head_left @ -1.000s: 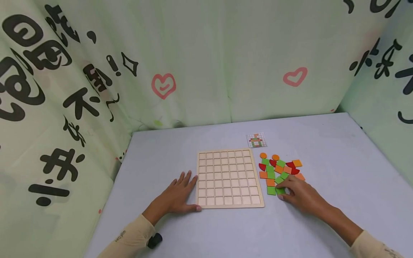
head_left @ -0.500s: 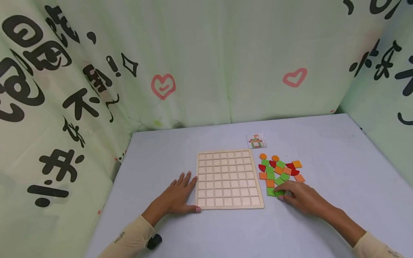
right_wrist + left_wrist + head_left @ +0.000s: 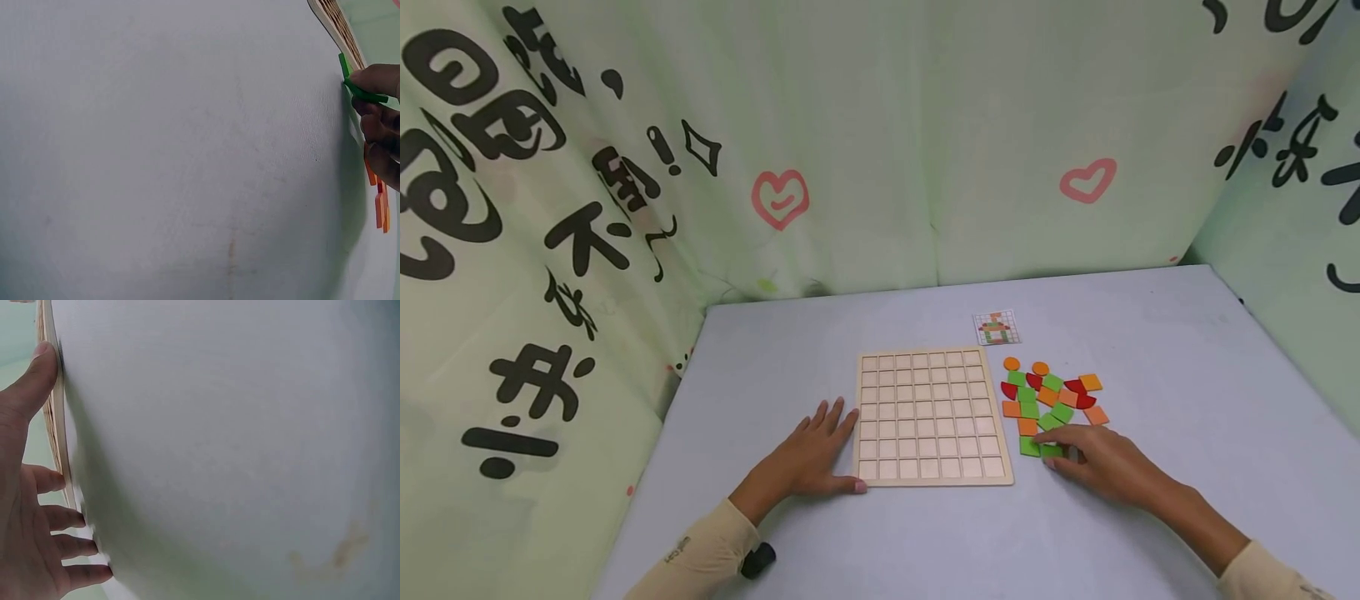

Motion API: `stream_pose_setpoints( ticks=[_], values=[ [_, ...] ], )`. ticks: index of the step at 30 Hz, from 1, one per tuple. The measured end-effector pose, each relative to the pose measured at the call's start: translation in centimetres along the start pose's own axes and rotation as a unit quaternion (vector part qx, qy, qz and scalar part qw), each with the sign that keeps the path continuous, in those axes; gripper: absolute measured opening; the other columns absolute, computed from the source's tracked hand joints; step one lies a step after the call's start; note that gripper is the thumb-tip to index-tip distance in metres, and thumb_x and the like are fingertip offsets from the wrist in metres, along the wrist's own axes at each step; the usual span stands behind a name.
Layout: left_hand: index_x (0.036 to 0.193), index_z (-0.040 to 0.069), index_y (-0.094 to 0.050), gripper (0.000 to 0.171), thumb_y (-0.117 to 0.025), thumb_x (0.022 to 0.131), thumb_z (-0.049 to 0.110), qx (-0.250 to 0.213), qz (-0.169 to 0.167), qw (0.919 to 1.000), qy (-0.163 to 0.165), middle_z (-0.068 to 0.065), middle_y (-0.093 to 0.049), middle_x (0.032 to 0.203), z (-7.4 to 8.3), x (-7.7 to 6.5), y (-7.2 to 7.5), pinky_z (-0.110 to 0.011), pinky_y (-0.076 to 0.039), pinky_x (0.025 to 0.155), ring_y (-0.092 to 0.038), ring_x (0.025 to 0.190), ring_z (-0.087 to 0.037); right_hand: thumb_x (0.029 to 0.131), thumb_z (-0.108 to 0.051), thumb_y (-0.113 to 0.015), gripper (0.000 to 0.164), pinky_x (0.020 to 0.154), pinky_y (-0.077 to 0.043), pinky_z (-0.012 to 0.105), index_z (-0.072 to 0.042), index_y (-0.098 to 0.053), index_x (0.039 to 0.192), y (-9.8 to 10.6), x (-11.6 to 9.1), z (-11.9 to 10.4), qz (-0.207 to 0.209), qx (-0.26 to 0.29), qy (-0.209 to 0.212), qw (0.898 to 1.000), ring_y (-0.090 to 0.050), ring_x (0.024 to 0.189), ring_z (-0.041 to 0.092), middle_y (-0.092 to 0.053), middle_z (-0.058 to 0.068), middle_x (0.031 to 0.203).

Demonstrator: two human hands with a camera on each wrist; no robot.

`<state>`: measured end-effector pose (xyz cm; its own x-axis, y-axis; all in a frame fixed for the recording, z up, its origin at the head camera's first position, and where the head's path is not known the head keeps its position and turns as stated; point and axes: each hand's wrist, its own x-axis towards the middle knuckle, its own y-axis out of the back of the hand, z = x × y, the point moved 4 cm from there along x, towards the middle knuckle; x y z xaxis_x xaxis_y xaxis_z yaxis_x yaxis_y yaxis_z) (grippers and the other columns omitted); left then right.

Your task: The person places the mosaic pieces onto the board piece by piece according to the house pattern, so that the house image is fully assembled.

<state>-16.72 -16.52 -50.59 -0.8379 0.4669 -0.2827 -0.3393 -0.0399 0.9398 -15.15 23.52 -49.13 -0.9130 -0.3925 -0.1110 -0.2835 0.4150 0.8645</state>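
In the head view my left hand [image 3: 808, 458] lies spread at the left side of a square wooden grid board [image 3: 936, 481]. Its thumb is at the near left corner; the left wrist view shows the thumb against the board's edge [image 3: 56, 403]. To the right of the board, my right hand [image 3: 1101, 458] pinches a green square tile [image 3: 1051, 451] between thumb and fingers. That tile [image 3: 370, 95] is tilted up in the right wrist view, close against another green tile [image 3: 343, 65] lying flat. The grid's cells hold no tiles.
Beyond the right hand lie several loose tiles: green squares [image 3: 1027, 394], orange squares [image 3: 1090, 382], red quarter-rounds [image 3: 1009, 389] and orange discs [image 3: 1011, 363]. A small pattern card [image 3: 997, 327] lies behind them. A black object [image 3: 758, 560] shows by the left sleeve.
My right hand has shifted slightly toward the near side of the table, drawing the pinched green tile with it. The left hand and the board stay in place.
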Motion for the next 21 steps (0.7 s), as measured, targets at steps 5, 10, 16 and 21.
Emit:
stream_pose_setpoints(
  ticks=[5,10,16,21],
  values=[
    [0.161,0.012,-0.023,0.112,-0.058,0.08,0.081,-0.007,0.003,1.0,0.0,-0.018,-0.018,0.167,-0.03,-0.02,0.11,-0.06,-0.03,0.116,-0.018,0.153,-0.043,0.085,-0.025,-0.08,0.031,0.061,-0.044,0.019,-0.019,-0.075,0.115,0.0,0.06,0.1,-0.005,0.01,0.006,1.0,-0.05,0.076,0.004,-0.07,-0.01,0.099],
    [0.16,0.012,-0.024,0.112,-0.058,0.079,0.081,-0.009,0.008,0.9999,-0.003,-0.019,-0.019,0.166,-0.09,0.0,-0.07,-0.061,-0.031,0.115,-0.019,0.152,-0.044,0.085,-0.024,-0.08,0.03,0.058,-0.043,0.019,-0.019,-0.073,0.115,0.09,0.1,0.09,-0.001,0.037,0.008,0.999,-0.048,0.067,0.002,-0.063,-0.014,0.085],
    [0.161,0.012,-0.023,0.112,-0.058,0.079,0.081,-0.009,0.01,0.9999,-0.001,-0.019,-0.019,0.167,-0.08,-0.01,-0.03,-0.06,-0.03,0.116,-0.018,0.153,-0.043,0.087,-0.024,-0.078,0.025,0.057,-0.042,0.019,-0.021,-0.074,0.111,0.14,0.31,-0.26,-0.004,0.054,0.021,0.998,-0.046,0.063,0.002,-0.062,-0.015,0.086],
    [0.161,0.012,-0.023,0.112,-0.059,0.079,0.08,-0.016,0.009,0.9998,0.0,-0.019,-0.019,0.166,0.02,-0.01,-0.07,-0.061,-0.03,0.116,-0.018,0.153,-0.043,0.088,-0.024,-0.078,0.029,0.055,-0.041,0.019,-0.017,-0.073,0.116,0.08,0.54,-0.54,-0.015,0.071,0.02,0.997,-0.046,0.062,0.002,-0.062,-0.013,0.085]
  ],
)
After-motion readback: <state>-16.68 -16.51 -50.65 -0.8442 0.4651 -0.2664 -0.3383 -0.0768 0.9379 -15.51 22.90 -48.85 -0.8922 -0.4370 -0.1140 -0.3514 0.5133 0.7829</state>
